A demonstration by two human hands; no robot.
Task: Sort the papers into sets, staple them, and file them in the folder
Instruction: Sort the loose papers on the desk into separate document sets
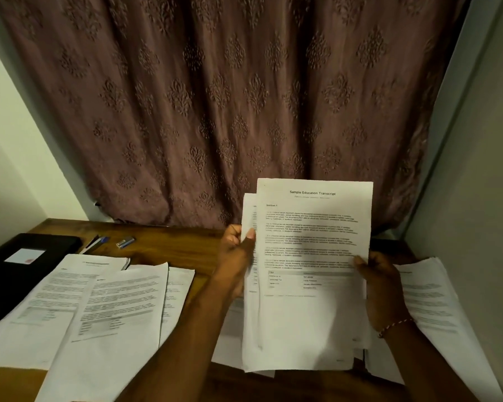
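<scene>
I hold a stack of printed sheets (311,314) upright above the wooden desk (169,245); the front page is headed "Sample Education Transcript". My left hand (235,256) pinches the stack's left edge, thumb on the front sheet. My right hand (381,282) grips the right edge. More printed sheets lie fanned on the desk at the left (99,309) and a pile lies at the right (430,303). A black folder (21,265) with a white label rests at the far left. A small silver stapler (125,242) sits near the desk's back edge.
Pens (95,243) lie beside the folder, next to the stapler. A patterned brown curtain (230,111) hangs behind the desk, with walls close on both sides. Further sheets lie under the held stack near the front edge.
</scene>
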